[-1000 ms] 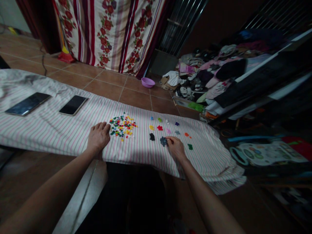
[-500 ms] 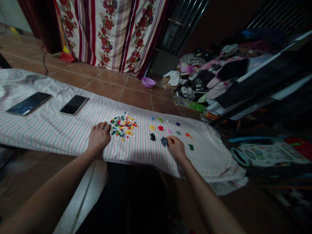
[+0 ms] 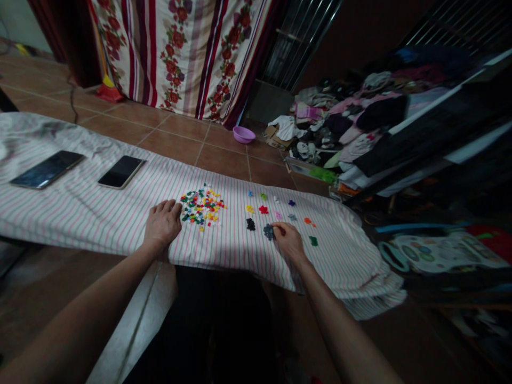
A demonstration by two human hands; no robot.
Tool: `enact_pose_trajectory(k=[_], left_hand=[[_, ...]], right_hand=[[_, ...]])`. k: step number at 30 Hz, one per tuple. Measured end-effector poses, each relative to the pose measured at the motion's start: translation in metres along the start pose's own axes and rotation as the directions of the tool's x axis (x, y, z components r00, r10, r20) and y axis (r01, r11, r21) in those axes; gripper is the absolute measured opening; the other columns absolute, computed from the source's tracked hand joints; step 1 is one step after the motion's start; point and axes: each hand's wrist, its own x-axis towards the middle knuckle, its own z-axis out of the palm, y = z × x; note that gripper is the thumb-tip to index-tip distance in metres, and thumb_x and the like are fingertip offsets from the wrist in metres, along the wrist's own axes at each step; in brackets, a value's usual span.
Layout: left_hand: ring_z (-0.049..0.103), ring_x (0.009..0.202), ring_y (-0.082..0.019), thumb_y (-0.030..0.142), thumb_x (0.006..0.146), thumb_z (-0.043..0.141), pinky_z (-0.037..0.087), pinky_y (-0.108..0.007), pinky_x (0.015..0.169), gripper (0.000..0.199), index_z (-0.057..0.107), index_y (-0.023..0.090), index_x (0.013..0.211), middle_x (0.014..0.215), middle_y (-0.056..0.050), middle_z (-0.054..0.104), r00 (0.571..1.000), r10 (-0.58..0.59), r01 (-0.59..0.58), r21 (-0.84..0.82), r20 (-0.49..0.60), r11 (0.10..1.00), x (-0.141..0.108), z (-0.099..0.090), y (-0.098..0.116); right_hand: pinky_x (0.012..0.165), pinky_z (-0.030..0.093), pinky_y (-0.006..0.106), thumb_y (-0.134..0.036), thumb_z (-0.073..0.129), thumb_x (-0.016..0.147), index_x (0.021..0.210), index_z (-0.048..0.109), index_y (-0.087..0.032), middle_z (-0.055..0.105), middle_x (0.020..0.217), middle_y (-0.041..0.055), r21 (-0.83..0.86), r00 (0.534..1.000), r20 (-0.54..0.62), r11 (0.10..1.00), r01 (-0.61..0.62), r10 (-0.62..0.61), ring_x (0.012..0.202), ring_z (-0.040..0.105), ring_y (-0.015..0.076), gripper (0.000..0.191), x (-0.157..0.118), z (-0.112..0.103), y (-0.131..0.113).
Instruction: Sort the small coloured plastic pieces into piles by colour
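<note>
My left hand (image 3: 162, 223) rests on the striped cloth (image 3: 132, 213), its fingers lying flat at the left edge of a mixed pile of small coloured pieces (image 3: 204, 207). My right hand (image 3: 288, 240) has thumb and forefinger pinched together at the right side of a dark grey heap (image 3: 269, 231); whatever sits between the fingertips is too small to make out. Around it lie single-colour groups: black pieces (image 3: 250, 224), red pieces (image 3: 263, 210), yellow pieces (image 3: 249, 209), pink pieces (image 3: 278, 215), light grey pieces (image 3: 293, 217), orange pieces (image 3: 308, 221) and green pieces (image 3: 313, 241).
To the left on the cloth are a phone (image 3: 121, 172) and a larger dark tablet (image 3: 48, 169). Behind, a purple basin (image 3: 244, 135) stands on the tiled floor near a floral curtain (image 3: 196, 58). A heap of clothes (image 3: 340, 117) lies at the back right.
Almost nothing differs. Both hands stay where they were, the right one still pinched at the dark grey heap.
</note>
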Motion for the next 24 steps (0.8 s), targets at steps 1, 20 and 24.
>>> enact_pose_trajectory(k=[1,20,24], left_hand=[[0.052,0.122,-0.03,0.03,0.095,0.033,0.039,-0.046,0.097,0.04,0.061,0.021,0.123,0.133,-0.012,0.06,1.0,0.001,-0.001,0.001,-0.001,1.0,0.0,0.0,0.0],[0.052,0.121,-0.03,0.028,0.095,0.033,0.04,-0.046,0.094,0.038,0.061,0.023,0.12,0.131,-0.012,0.061,1.0,-0.004,0.004,-0.006,-0.003,1.0,0.001,0.0,0.001],[0.051,0.123,-0.03,0.029,0.096,0.032,0.04,-0.046,0.096,0.039,0.061,0.023,0.121,0.133,-0.012,0.06,1.0,-0.001,0.001,-0.005,-0.005,1.0,0.0,0.001,0.0]], right_hand=[[0.087,0.048,0.039,-0.031,0.048,0.079,0.082,0.072,-0.022,0.073,0.089,0.007,0.002,1.0,0.006,1.0,0.005,-0.005,0.087,0.063,0.0231,0.026,-0.001,0.0,-0.001],[0.086,0.049,0.042,-0.037,0.05,0.082,0.081,0.072,-0.022,0.072,0.089,0.0092,0.118,0.997,-0.049,0.99,0.071,-0.065,0.086,0.064,0.025,0.027,0.008,0.0,-0.019],[0.086,0.049,0.039,-0.036,0.051,0.083,0.084,0.073,-0.023,0.073,0.091,0.0083,0.162,0.99,-0.033,0.977,0.14,-0.137,0.088,0.065,0.0242,0.026,0.012,0.008,-0.041]])
